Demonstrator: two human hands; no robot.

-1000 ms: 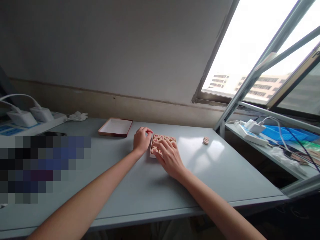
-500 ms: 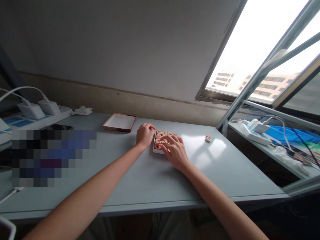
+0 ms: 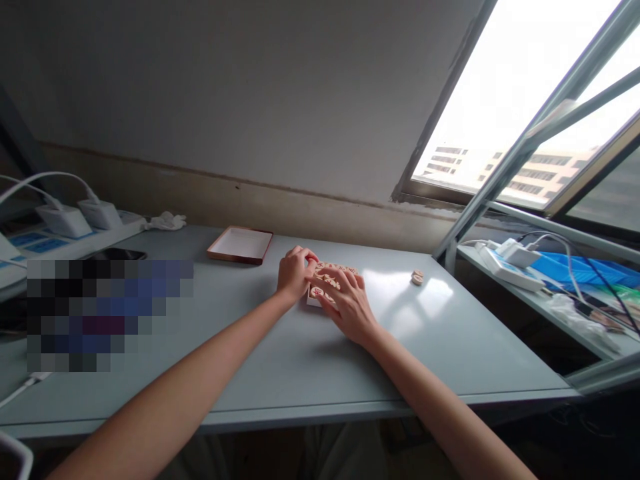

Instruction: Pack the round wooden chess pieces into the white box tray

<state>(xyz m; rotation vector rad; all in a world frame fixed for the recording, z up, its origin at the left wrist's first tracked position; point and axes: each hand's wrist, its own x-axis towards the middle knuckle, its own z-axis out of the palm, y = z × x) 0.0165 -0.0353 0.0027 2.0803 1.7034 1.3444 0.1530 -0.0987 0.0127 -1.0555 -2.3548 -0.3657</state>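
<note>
Moving inward, the left hand (image 3: 295, 273) is now reaching over the left side of a shallow, open box with white walls (image 3: 313, 302), where half a second ago I was seeing it just outside that side. The right hand (image 3: 351, 303) is staying nearly where it was, arching over the box, so I am judging that both hands are now working on the same round, pale, wooden-looking discs with red characters (image 3: 317, 292) inside. The left fingers are bending towards the thumb, and I cannot tell whether they are pinching a disc; the right fingers are spreading loosely over the discs, clasping nothing that I am making out. Two similar loose discs (image 3: 417, 277) are lying close together on the grey-blue tabletop (image 3: 275, 360), well apart to the right, and a square, shallow tray with a white inside and reddish-brown sides (image 3: 246, 241) is resting behind and to the left; neither is showing any shift. The hands are hiding much of the box (so I am not counting discs or gaps), and their fingertips are overlapping too closely for me to judge contact. A pixelated patch is masking the left of the tabletop, and both forearms are running out of view below.
</note>
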